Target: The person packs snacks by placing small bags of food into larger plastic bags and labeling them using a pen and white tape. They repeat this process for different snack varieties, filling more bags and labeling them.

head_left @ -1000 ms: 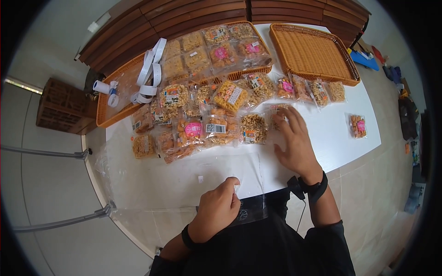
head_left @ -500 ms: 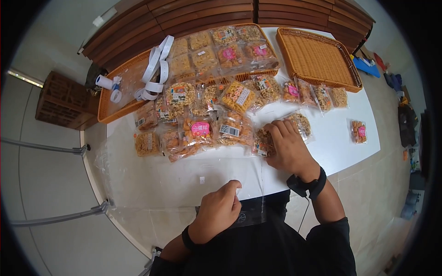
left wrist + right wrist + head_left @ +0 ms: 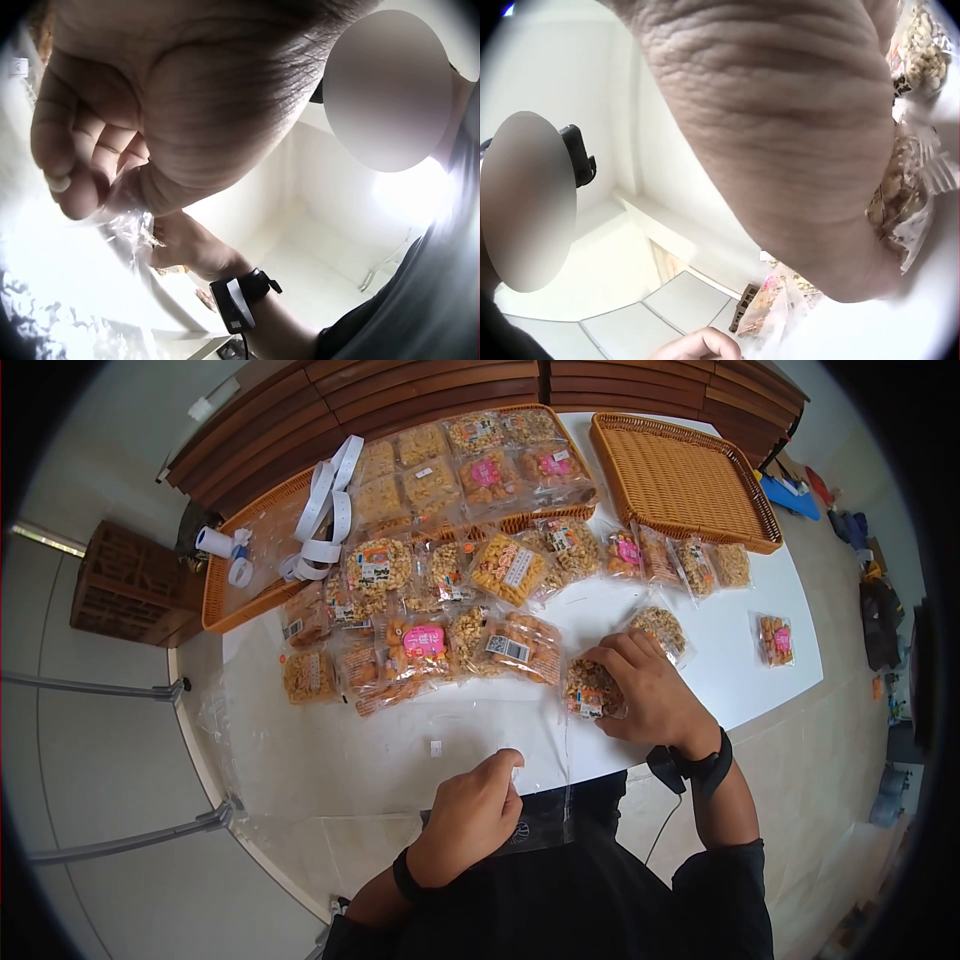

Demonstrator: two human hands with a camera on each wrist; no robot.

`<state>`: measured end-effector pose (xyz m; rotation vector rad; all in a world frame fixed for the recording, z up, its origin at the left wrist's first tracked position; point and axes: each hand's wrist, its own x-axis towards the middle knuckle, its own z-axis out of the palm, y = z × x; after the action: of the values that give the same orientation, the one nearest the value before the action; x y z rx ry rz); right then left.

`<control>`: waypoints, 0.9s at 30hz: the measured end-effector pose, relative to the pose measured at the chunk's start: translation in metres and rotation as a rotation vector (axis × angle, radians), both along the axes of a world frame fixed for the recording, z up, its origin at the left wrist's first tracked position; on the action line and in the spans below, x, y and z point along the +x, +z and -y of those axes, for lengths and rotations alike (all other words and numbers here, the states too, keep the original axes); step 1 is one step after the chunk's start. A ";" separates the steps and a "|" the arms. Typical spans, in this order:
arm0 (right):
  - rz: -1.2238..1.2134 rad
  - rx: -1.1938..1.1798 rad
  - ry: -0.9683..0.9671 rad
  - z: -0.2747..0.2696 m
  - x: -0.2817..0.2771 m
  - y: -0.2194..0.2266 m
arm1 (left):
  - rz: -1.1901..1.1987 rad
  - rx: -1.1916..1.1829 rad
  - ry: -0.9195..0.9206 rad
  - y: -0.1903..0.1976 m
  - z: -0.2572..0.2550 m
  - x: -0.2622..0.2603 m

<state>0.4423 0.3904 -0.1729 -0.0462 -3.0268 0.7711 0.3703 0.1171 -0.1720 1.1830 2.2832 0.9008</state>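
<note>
**Right hand [image 3: 650, 695] grips snack packet [image 3: 592, 688] as left hand [image 3: 468, 818] pinches clear bag [image 3: 490, 725]**

A person in black sleeves [image 3: 720, 870] works at a white table [image 3: 725, 640], right thumb and fingers curled round the snack packet at 9 o'clock from that hand's middle; whether it touches the tabletop cannot be told. A round packet [image 3: 658, 628] lies just beside the right knuckles, at 12 o'clock. The left hand, at 8 o'clock from the right, squeezes the bag's plastic between thumb and curled fingers; a small label [image 3: 436, 748] lies near it at 11 o'clock. From the right hand, a packet pile [image 3: 425, 640] spreads at 10 o'clock before a loaded wicker tray [image 3: 245, 612], 4 packets [image 3: 660, 555] line up at 12 o'clock, and a lone packet [image 3: 775, 640] sits at 2 o'clock.
</note>
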 end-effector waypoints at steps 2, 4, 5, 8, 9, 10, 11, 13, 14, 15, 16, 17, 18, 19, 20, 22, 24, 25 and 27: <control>0.010 0.016 0.027 -0.003 -0.005 0.003 | 0.015 -0.026 -0.013 0.001 0.000 0.000; 0.050 0.036 0.053 -0.005 -0.013 0.012 | 0.041 -0.065 -0.033 0.005 0.000 0.000; 0.110 0.065 0.080 -0.006 -0.017 0.018 | 0.029 -0.045 -0.027 0.004 0.000 0.001; 0.244 0.130 0.156 -0.010 -0.026 0.036 | 0.010 -0.015 -0.011 0.002 -0.001 0.003; 0.259 0.134 0.177 -0.012 -0.028 0.038 | 0.016 -0.026 -0.008 0.003 0.000 0.003; 0.274 0.137 0.198 -0.014 -0.029 0.041 | 0.023 -0.037 -0.005 0.003 0.000 0.003; 0.283 0.122 0.212 -0.017 -0.030 0.043 | 0.032 -0.054 -0.012 0.003 0.001 0.003; 0.302 0.091 0.240 -0.026 -0.031 0.047 | 0.053 -0.088 -0.025 0.005 0.003 0.002; 0.296 0.052 0.233 -0.031 -0.029 0.051 | 0.054 -0.087 -0.023 0.005 0.003 0.002; 0.286 0.004 0.212 -0.037 -0.026 0.054 | 0.056 -0.087 -0.021 0.005 0.004 0.002; 0.276 -0.044 0.192 -0.045 -0.021 0.055 | 0.058 -0.088 -0.019 0.005 0.005 0.001; 0.266 -0.092 0.172 -0.053 -0.015 0.054 | 0.045 -0.066 -0.008 0.003 0.006 0.001; 0.167 -0.083 0.191 -0.064 -0.005 0.048 | 0.032 -0.044 0.002 0.000 0.006 0.000; 0.187 -0.105 0.113 -0.071 0.004 0.048 | 0.019 -0.023 0.011 -0.002 0.007 0.000; 0.208 -0.126 0.035 -0.076 0.014 0.052 | 0.022 -0.022 0.011 -0.002 0.006 -0.001; 0.172 -0.181 -0.073 -0.083 0.032 0.050 | 0.027 -0.020 0.008 -0.001 0.005 -0.003; 0.168 -0.201 -0.080 -0.089 0.043 0.043 | 0.026 -0.021 0.000 -0.003 0.003 -0.004; 0.165 -0.211 -0.087 -0.090 0.047 0.040 | 0.025 -0.020 -0.007 -0.003 0.002 -0.004; 0.128 -0.233 -0.101 -0.085 0.050 0.040 | 0.019 -0.008 -0.013 -0.004 0.000 -0.005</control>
<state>0.4924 0.4752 -0.1327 -0.2584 -3.0036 1.1477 0.3653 0.1176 -0.1757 1.1797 2.2593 0.8935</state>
